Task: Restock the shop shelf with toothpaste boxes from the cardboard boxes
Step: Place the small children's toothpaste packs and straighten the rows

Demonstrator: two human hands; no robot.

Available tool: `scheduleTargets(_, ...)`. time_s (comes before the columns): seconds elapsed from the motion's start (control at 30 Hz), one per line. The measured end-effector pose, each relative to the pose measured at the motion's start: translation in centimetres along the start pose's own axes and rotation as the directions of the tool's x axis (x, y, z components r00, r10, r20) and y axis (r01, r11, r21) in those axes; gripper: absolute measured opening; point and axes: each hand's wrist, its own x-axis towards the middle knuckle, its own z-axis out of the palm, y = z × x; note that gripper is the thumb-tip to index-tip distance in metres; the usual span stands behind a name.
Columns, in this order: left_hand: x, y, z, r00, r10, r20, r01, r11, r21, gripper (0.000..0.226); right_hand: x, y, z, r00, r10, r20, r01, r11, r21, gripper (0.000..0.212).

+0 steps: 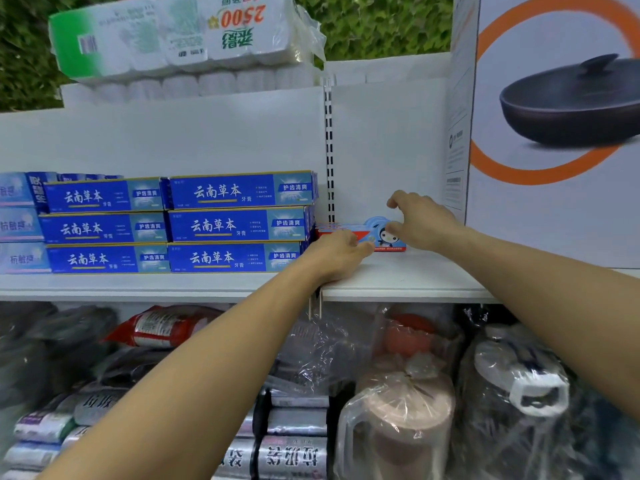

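Fingers, left hand (337, 252): curled over the left end of the red toothpaste box (381, 233), with the thumb (365, 244) laid along its lower front; the hand grips it.
Fingers, right hand (424, 221): arched above the right end of the same box, the forefinger (398, 199) lifted clear of it and the thumb against the printed front. I cannot tell whether this hand holds the box or only touches it.
Red toothpaste box: lying lengthwise on the white shelf board (398, 275), a little right of frame centre and close to the back panel. Its left end is just beside the blue stack.
Blue toothpaste boxes (239, 225): left of centre, stacked three high in two columns with their fronts facing out.
Pale boxes (19, 226): at the far left edge, also three high, blurred.
Slotted upright (329, 150): runs down the back panel, above the gap between the blue stack and the red box.
Pan carton (554, 133): upright at the right of the frame, standing on the same shelf.
Tissue pack (180, 32): upper left, lying on top of the unit.
Lower shelf: a red packet (162, 325), bag rolls (294, 455) and plastic-wrapped jugs (398, 410) fill the bottom of the frame.
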Motion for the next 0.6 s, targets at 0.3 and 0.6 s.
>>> scheduleTargets(0.3,-7.8,-0.9,-1.1,0.874,0.188,-0.448,-0.228,0.973,-0.037,0.034,-8.3,-3.1,-2.5,0.982,-0.034,-0.183,0.064,0.985,0.161,0.028)
scheduleTargets(0.6,-20.7,-7.6,-0.7,0.882,0.133,-0.453,-0.218,0.966,-0.141,0.033,-19.3,-9.7,0.2,0.909,-0.223,-0.352,0.256,0.965,0.048,0.029)
